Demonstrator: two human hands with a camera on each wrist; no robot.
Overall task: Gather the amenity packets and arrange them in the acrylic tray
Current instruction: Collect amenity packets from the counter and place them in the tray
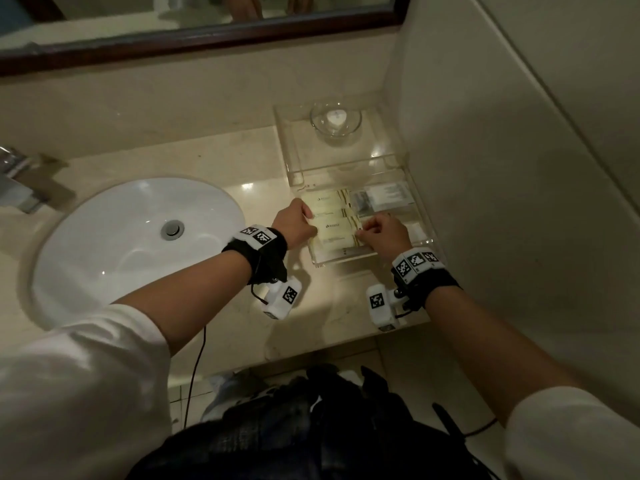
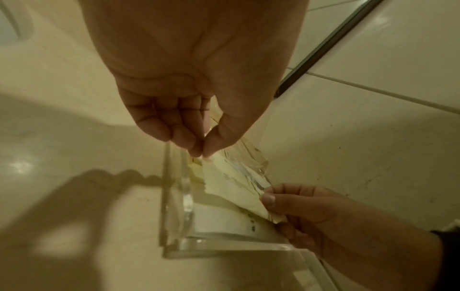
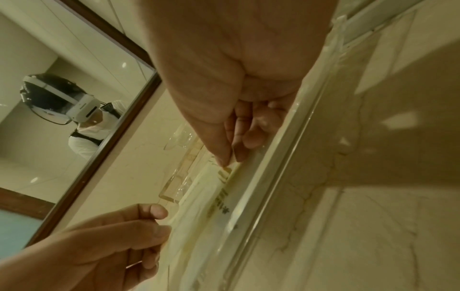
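Observation:
A clear acrylic tray [image 1: 423, 242] stands on the counter right of the sink. Several cream amenity packets [image 1: 334, 228] lie stacked in its left half, with grey-and-white packets [image 1: 381, 197] at the back right. My left hand [image 1: 298, 223] pinches the left end of a cream packet [image 2: 231, 183] between thumb and fingers. My right hand [image 1: 384, 232] pinches the same packet's right end [image 3: 224, 173], over the tray. In the left wrist view the packet is lifted at an angle above the tray wall [image 2: 174, 206].
A second acrylic tray [image 1: 287, 140] behind holds a glass bowl [image 1: 335, 121] with a white item. The white sink [image 1: 135, 244] and faucet [image 1: 20, 181] are at left. A wall [image 1: 519, 168] is close on the right, and a mirror [image 1: 194, 19] at the back.

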